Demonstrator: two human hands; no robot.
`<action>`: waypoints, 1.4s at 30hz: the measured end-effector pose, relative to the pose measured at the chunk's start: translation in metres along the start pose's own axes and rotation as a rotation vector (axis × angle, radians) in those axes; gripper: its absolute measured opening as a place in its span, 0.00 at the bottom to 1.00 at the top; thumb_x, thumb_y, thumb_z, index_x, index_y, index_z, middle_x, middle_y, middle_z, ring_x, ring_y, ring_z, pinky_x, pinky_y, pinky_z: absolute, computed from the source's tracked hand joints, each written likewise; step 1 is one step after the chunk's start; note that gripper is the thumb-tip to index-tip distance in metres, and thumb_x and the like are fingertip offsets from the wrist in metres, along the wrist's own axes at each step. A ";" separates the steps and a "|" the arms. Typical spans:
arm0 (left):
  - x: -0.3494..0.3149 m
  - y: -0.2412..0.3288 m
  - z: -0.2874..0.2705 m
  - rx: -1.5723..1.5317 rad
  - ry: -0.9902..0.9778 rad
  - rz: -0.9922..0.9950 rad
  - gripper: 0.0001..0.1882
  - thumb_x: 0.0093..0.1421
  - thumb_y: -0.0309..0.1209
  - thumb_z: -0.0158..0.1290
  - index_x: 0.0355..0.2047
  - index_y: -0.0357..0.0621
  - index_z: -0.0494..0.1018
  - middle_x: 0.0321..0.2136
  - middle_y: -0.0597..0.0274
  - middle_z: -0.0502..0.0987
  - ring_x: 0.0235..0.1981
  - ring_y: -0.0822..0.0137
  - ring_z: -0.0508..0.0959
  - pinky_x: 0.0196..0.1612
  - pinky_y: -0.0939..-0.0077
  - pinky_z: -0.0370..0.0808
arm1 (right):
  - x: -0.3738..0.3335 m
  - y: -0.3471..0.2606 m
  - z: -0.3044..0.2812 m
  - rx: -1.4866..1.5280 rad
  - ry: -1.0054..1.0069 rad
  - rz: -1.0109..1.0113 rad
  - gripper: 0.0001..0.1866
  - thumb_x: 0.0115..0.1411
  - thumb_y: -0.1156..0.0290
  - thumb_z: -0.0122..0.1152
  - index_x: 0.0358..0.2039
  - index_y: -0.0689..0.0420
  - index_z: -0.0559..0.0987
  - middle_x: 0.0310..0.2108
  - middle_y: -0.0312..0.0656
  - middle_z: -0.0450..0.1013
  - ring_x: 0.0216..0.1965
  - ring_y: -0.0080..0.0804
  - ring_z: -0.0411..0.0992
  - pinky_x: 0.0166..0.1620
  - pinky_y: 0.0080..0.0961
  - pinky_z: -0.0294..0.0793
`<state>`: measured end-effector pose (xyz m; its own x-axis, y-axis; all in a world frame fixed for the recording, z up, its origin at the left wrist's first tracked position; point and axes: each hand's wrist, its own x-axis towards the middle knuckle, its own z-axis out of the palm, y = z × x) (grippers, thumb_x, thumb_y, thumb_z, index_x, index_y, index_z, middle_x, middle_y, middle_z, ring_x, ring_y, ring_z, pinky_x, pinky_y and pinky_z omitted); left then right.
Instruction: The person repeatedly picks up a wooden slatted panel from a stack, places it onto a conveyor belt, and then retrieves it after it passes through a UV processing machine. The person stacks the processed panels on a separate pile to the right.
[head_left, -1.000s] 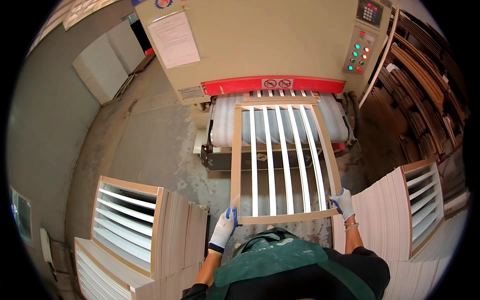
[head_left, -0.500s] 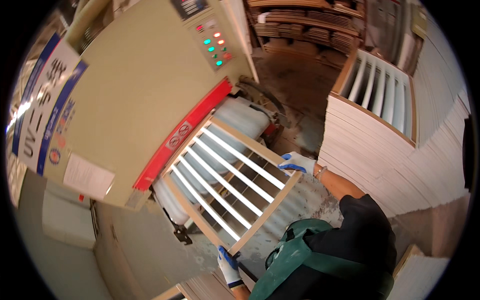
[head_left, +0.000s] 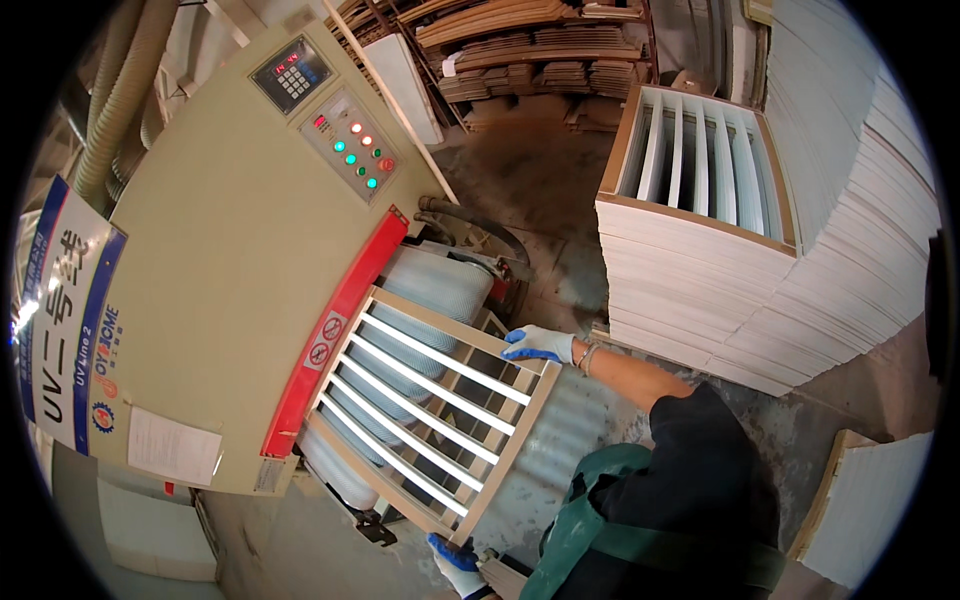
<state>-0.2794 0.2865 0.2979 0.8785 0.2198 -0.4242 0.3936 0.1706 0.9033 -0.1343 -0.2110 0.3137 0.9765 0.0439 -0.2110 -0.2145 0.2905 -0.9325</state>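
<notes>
A slatted frame [head_left: 503, 468] with tan edges and white slats lies across the rollers at a beige machine, its far end beneath or against the red guard bar [head_left: 335, 330]. My right hand [head_left: 540, 345], in a white glove with a blue palm, is closed on the frame's right rail close to the near corner. At the opposite near corner, my left hand [head_left: 457, 568], gloved alike, is closed on the edge; part of its fingers is hidden by the frame. A translucent ribbed covering wraps the roller [head_left: 435, 285] below the slats.
The machine's button panel [head_left: 350, 147] shows lit red and green lamps. A tall stack of similar frames [head_left: 690, 290] stands to the right, beside more pale stacks [head_left: 850, 230]. Racks of brown boards [head_left: 530, 50] are at the back. Another stack [head_left: 860, 510] sits at lower right.
The view has swung, so the machine's panel and the frame stack show more fully. Both hands keep their hold on the frame, which still lies at the red bar.
</notes>
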 end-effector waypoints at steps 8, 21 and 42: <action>-0.022 0.004 0.005 0.100 0.003 0.055 0.26 0.72 0.51 0.42 0.50 0.39 0.70 0.38 0.51 0.81 0.33 0.59 0.83 0.31 0.70 0.79 | -0.022 -0.019 0.027 -0.661 0.235 0.166 0.35 0.55 0.52 0.72 0.50 0.68 0.70 0.30 0.47 0.78 0.24 0.31 0.76 0.26 0.30 0.74; -0.069 -0.040 -0.031 0.108 0.036 -0.073 0.27 0.68 0.49 0.54 0.47 0.33 0.71 0.34 0.47 0.78 0.30 0.59 0.79 0.26 0.64 0.75 | -0.110 -0.020 0.026 -0.674 0.343 0.225 0.26 0.53 0.51 0.72 0.41 0.60 0.80 0.24 0.40 0.76 0.20 0.27 0.74 0.24 0.29 0.70; -0.126 -0.046 -0.063 0.464 -0.136 0.128 0.24 0.73 0.47 0.42 0.43 0.34 0.72 0.32 0.54 0.77 0.32 0.61 0.78 0.36 0.69 0.76 | -0.155 0.012 0.028 -0.445 0.363 0.211 0.23 0.54 0.58 0.74 0.41 0.64 0.80 0.23 0.39 0.77 0.18 0.22 0.72 0.20 0.23 0.70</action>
<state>-0.4255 0.3116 0.3057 0.9428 0.0783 -0.3239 0.3321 -0.3015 0.8938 -0.2882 -0.1878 0.3431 0.8596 -0.2941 -0.4177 -0.4667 -0.1195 -0.8763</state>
